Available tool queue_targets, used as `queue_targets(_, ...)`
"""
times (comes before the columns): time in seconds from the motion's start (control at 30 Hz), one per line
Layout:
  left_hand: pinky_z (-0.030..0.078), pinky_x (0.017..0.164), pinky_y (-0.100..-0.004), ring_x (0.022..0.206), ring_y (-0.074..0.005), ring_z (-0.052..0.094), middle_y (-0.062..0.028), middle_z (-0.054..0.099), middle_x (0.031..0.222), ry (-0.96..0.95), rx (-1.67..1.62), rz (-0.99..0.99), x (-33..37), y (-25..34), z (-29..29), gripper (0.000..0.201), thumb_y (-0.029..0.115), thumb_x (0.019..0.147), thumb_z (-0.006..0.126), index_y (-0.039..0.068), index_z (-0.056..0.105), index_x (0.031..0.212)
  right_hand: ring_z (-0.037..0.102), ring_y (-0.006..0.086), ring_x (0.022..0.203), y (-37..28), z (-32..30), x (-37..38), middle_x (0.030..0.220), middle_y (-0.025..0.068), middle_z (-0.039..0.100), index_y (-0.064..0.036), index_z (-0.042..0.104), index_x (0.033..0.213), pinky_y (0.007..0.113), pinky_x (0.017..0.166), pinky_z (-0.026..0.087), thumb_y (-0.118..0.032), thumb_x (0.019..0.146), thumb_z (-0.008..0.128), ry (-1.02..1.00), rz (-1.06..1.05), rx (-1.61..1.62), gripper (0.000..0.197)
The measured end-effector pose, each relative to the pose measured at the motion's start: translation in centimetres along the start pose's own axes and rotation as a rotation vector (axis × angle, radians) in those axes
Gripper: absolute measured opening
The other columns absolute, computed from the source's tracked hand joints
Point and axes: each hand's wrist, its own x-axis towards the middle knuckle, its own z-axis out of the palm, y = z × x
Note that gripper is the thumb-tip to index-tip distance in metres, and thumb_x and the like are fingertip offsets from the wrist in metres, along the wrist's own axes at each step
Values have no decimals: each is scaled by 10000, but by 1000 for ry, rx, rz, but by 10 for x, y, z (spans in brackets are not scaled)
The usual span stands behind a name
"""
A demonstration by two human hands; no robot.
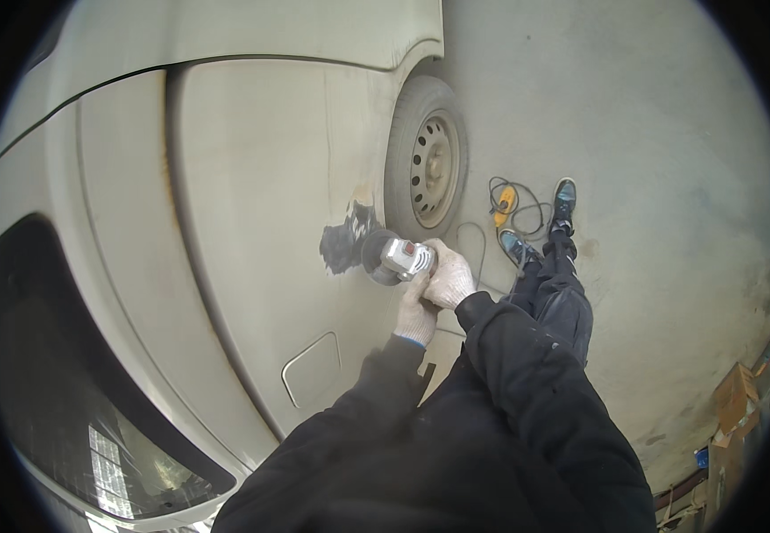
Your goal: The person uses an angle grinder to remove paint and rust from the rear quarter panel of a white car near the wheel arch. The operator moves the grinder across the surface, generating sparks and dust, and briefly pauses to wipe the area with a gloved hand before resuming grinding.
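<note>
My left hand (417,316) and my right hand (450,277), both in white knit gloves, are closed around an angle grinder (407,258) with a silver head. Its round disc (376,257) is at the pale van's side panel (260,178), behind the wheel arch. I cannot tell whether the disc touches the metal. Just left of the disc lies a dark grey sanded patch (342,246) with bare streaks above it. My gloves hide most of the grinder's body.
A tyre with a steel wheel (435,169) stands just beyond the grinder. On the concrete floor, a dark cable (540,216) loops around a yellow power socket block (506,204) by my shoes (563,202). Cardboard boxes (735,397) sit at the lower right.
</note>
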Motion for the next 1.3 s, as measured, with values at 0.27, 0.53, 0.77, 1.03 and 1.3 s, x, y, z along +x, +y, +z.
queue_targets(0.27,374,1211,-482,1432,-312,500,-122,556,1521,118,-111,56,31,8,3,605,348,1034,610,68,468,1551,716,443,1033,-16,-16,42,1053,224,750,-99,609,1285,500,909,573,-231,741,802,-115,-65,-96,592)
queue_targets(0.53,348,1244,-485,1462,-314,482,-123,546,1557,166,-114,91,31,16,38,603,370,1042,564,55,501,1552,725,418,1033,-31,-30,46,1054,213,747,-113,614,1257,496,923,577,-246,706,796,-148,-10,-150,595)
queue_targets(0.77,377,1216,-477,1421,-296,517,-112,577,1502,219,-122,64,38,14,21,506,304,1074,520,65,512,1520,735,428,976,-26,-25,49,1004,214,753,-90,608,1245,497,869,584,-272,730,791,-115,-1,-115,576)
queue_targets(1.03,399,1201,-424,1375,-233,555,-113,615,1459,32,-55,190,32,27,49,479,293,1088,566,21,552,1481,724,435,993,-30,-32,49,1005,228,739,-87,613,1217,499,877,582,-320,763,798,35,-146,4,542)
queue_targets(1.3,383,1211,-449,1396,-270,536,-125,591,1482,201,-163,116,35,9,48,488,304,1103,523,26,517,1504,718,435,1036,-23,-35,49,1016,233,741,-95,623,1237,512,907,578,-219,703,783,-153,-46,-167,570)
